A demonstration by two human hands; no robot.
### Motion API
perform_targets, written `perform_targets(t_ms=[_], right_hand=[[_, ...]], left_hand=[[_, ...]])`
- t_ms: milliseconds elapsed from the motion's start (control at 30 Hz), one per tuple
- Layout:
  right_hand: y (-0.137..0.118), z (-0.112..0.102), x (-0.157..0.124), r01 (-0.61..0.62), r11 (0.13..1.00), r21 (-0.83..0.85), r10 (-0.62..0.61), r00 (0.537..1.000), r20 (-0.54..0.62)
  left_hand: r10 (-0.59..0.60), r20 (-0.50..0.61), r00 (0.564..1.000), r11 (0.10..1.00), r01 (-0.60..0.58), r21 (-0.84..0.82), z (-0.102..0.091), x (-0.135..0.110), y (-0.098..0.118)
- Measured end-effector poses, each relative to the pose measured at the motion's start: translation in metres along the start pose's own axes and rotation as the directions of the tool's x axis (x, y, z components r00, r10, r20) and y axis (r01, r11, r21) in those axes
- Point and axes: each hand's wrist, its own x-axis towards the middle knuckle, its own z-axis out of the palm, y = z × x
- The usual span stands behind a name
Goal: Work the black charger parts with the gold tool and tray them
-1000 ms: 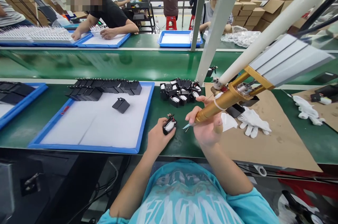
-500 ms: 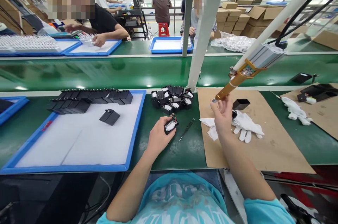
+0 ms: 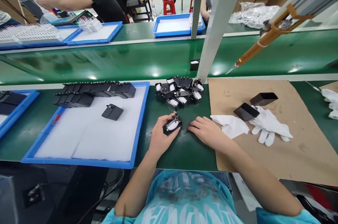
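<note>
My left hand (image 3: 162,136) is closed around a small black plastic housing (image 3: 173,126) with a white piece and thin wires showing at its top. To the right, my right hand (image 3: 204,130) lies low over the green bench, its fingers closed on a pair of tweezers (image 3: 184,133); only their tip shows past the fingertips. Behind both hands sits a pile of similar black housings (image 3: 181,92) with white pieces in them. An orange dispenser (image 3: 257,46) with a pale, pointed nozzle hangs above the bench at the right, apart from my hands.
At left, a blue-rimmed tray (image 3: 133,139) carries rows of black cases (image 3: 100,90) and one separate case (image 3: 112,112). Brown cardboard (image 3: 287,160) at right bears two open black cases (image 3: 264,98), a white cloth (image 3: 231,126) and white gloves (image 3: 271,125). A pale post (image 3: 218,23) rises behind. Co-workers sit beyond the conveyor.
My right hand has let go of the orange dispenser and come left and down onto the tweezers. The dispenser now hangs free. My left hand still holds the housing; the view has tilted down.
</note>
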Motion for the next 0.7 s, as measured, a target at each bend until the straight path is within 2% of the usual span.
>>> perform_targets(t_ms=[67,133,167,233,300,333,367,500,600,700], right_hand=[[0.001,-0.004,-0.002,0.03,0.994,0.101,-0.023,0.997,-0.068],[-0.001,-0.013,-0.004,0.048,0.943,0.33,0.02,0.98,-0.2],[-0.002,-0.017,-0.005,0.054,0.876,0.48,0.091,0.957,-0.275],[-0.007,-0.024,-0.007,0.089,0.653,0.752,0.299,0.882,-0.365],[-0.012,-0.026,-0.008,0.138,0.442,0.886,0.468,0.807,-0.36],[-0.014,-0.025,-0.008,0.149,0.383,0.912,0.511,0.788,-0.343],[-0.015,-0.024,-0.008,0.145,0.357,0.923,0.527,0.784,-0.327],[-0.018,-0.017,-0.007,0.097,0.351,0.931,0.504,0.818,-0.275],[-0.018,-0.016,-0.006,0.122,0.33,0.936,0.513,0.809,-0.287],[-0.018,-0.017,-0.006,0.15,0.345,0.927,0.495,0.81,-0.315]], left_hand=[[-0.056,-0.032,0.998,0.998,0.057,0.032,-0.002,0.001,0.002],[-0.115,-0.048,0.992,0.991,0.119,0.067,-0.003,0.001,0.003],[-0.135,-0.045,0.99,0.987,0.139,0.08,-0.003,0.0,0.003],[-0.143,-0.013,0.99,0.985,0.143,0.096,-0.002,-0.001,0.004],[-0.118,0.046,0.992,0.989,0.114,0.095,0.001,-0.003,0.005],[-0.101,0.079,0.992,0.992,0.094,0.089,0.003,-0.004,0.006],[-0.084,0.108,0.991,0.994,0.075,0.082,0.004,-0.005,0.006],[-0.017,0.15,0.989,0.997,0.006,0.074,0.008,-0.009,0.009],[0.001,0.152,0.988,0.998,-0.011,0.066,0.008,-0.009,0.01],[-0.012,0.153,0.988,0.999,0.005,0.048,0.007,-0.008,0.011]])
